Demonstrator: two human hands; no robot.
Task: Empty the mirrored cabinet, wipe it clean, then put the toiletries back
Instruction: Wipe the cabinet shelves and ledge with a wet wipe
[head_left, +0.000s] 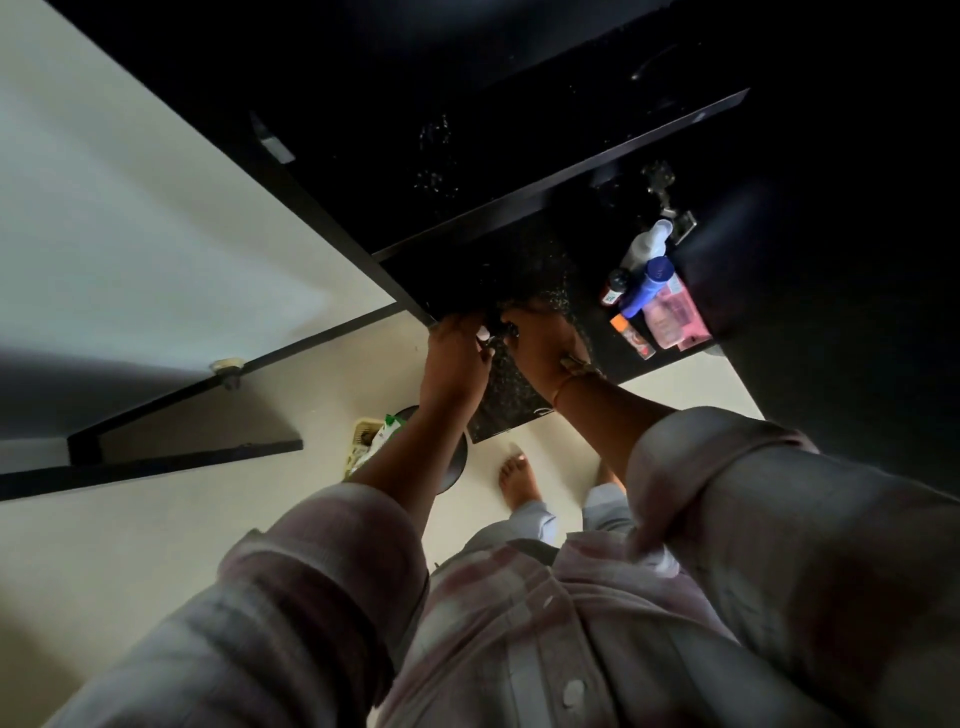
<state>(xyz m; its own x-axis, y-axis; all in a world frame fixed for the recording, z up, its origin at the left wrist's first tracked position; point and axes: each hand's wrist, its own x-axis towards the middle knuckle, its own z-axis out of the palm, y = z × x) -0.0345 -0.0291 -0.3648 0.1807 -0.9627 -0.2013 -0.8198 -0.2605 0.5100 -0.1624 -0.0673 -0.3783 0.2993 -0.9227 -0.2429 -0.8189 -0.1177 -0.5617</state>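
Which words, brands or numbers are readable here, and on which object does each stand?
No text here is readable.
Label on the small dark bottle: print too small.
Marks on the pink packet: blurred.
Label on the orange-capped tube: blurred.
Cap of the blue bottle: marking blurred.

The toiletries sit bunched together at the right-hand edge of the speckled black countertop (524, 270): a white bottle (647, 244), a blue bottle (649, 288) just beside it, a small dark bottle with a red label (614, 288), an orange-capped tube (631, 335) and a pink pouch (675, 314) nearest the edge
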